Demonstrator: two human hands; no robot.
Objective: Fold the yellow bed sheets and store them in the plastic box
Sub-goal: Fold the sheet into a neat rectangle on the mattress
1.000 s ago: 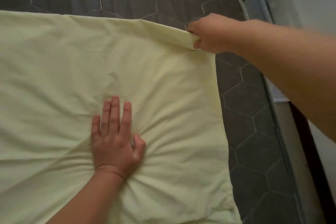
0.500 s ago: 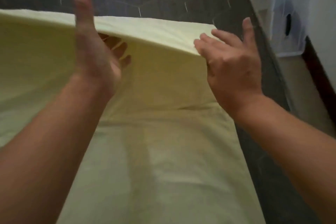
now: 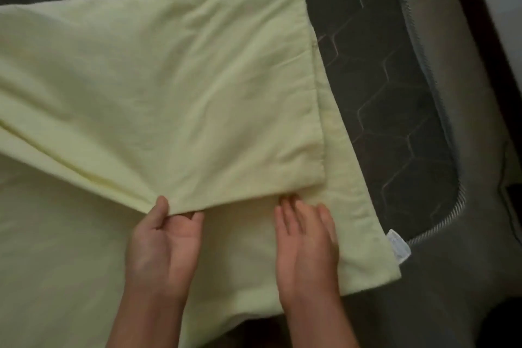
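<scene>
2 hands meet the yellow sheet [image 3: 175, 70]: left hand [image 3: 162, 246] pinches its fold, right hand [image 3: 306, 240] lies flat.

The sheet's white tag [image 3: 399, 246] shows no legible text.

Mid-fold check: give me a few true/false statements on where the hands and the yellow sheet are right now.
1. The left hand pinches the folded edge of the yellow sheet. True.
2. The right hand grips the white tag. False: it lies flat on the sheet, apart from the tag.
3. The sheet lies on a dark quilted mattress. True.
4. The folded sheet is already in the plastic box. False: it lies on the mattress.
</scene>
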